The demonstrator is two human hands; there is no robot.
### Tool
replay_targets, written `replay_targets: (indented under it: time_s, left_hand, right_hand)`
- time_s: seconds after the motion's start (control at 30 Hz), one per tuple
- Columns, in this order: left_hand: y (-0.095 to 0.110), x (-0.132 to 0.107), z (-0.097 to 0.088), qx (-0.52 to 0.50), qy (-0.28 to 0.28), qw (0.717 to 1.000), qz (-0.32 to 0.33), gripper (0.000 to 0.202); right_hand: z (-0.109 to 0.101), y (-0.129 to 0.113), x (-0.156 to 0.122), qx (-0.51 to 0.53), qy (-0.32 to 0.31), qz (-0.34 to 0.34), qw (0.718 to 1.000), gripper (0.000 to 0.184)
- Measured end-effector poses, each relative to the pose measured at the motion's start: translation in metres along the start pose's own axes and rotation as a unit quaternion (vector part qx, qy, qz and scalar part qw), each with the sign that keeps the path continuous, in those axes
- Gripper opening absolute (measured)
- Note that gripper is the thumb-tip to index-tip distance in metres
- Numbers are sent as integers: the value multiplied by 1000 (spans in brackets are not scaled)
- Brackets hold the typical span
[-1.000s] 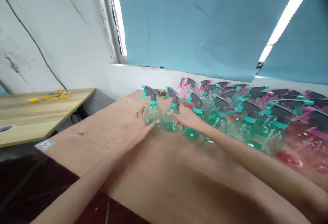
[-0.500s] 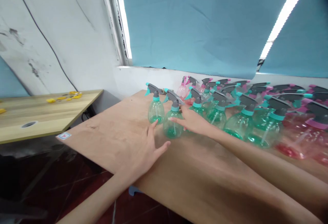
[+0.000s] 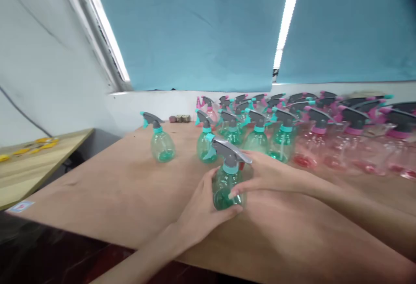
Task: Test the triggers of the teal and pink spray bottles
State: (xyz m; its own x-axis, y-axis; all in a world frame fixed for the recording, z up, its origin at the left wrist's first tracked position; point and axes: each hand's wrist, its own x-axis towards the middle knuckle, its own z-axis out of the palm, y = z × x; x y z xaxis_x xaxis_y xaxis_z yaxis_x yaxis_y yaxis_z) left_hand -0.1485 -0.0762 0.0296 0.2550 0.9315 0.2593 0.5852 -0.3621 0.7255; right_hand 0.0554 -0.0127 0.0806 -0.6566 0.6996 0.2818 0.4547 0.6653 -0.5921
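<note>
A green spray bottle (image 3: 224,184) with a grey and turquoise trigger head is between my two hands, near the front of the wooden table (image 3: 130,197). My left hand (image 3: 203,208) wraps its lower left side, thumb across the front of the base. From the right, my right hand (image 3: 260,173) closes round the body, thumb on the front and the other fingers partly hidden behind. Another green spray bottle (image 3: 162,145) stands alone to the left. Just behind the held one is a further green spray bottle (image 3: 206,144).
Several green spray bottles (image 3: 258,139) and pink spray bottles (image 3: 346,145) stand in rows at the right and back. Small blocks (image 3: 180,118) lie by the wall. At left, a separate table (image 3: 19,175) bears yellow pieces (image 3: 35,145).
The spray bottle has come nearer to me, away from the others. My left hand, spread beside it before, is now closed on it. The view has turned to the right.
</note>
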Motion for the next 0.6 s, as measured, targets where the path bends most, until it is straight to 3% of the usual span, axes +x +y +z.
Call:
replay_targets:
  time_s: [0.17,0.33,0.5,0.6]
  left_hand:
    - [21,24,42,-74,-75,992,64,76]
    - [39,50,83,-116,-130,975,135,91]
    - [47,72,118,-143,-140,965,170,98]
    - [48,82,136,-141,-125,968,163,94]
  right_hand:
    - [-29,12,-36,84,41,36,995,47]
    - [-47,19,-60,176,102,73,976,32]
    - [-55,44,-79,253,162,52,952,22]
    - [-60,61,-88,263,156,31,952,28]
